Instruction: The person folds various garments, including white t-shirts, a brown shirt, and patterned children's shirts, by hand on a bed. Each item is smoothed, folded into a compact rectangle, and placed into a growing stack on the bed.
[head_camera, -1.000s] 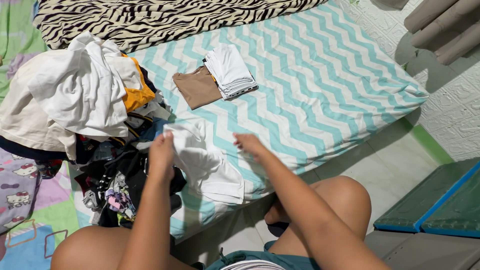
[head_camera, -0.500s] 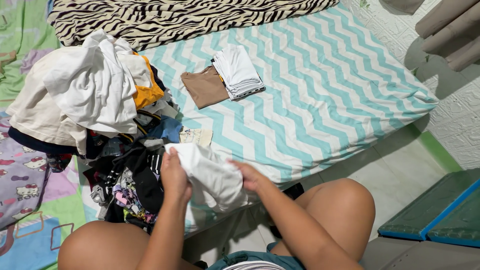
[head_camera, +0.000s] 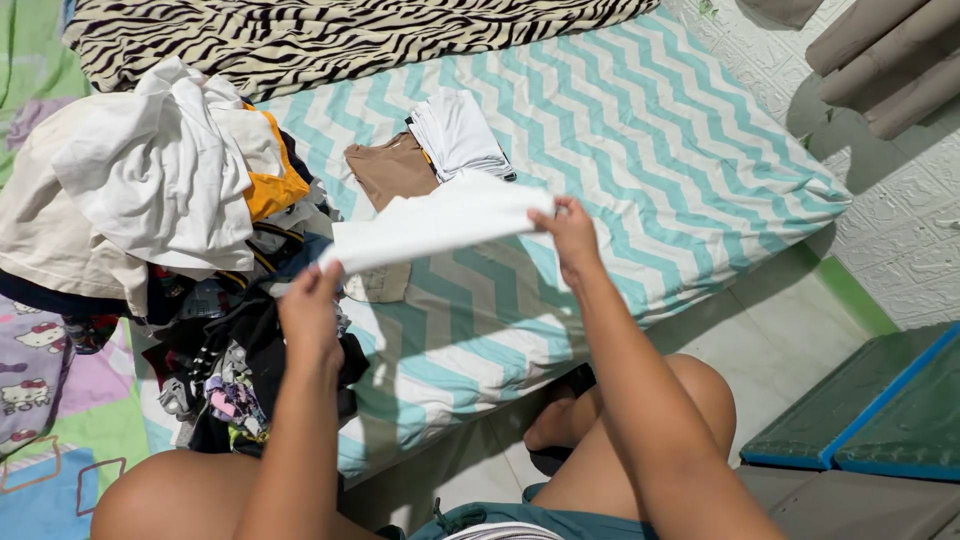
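The left hand (head_camera: 312, 312) and the right hand (head_camera: 568, 232) each pinch one end of a white cloth (head_camera: 435, 222), holding it stretched out flat in the air above the zigzag sheet (head_camera: 650, 170). Left of it lies a pile of clothes (head_camera: 170, 230); beyond it, a brown shirt (head_camera: 390, 172) beside a folded white stack (head_camera: 455, 132).

clothes pile (head_camera: 170, 200) left (on mattress (head_camera: 640, 150)), folded stack (head_camera: 455, 135) behind
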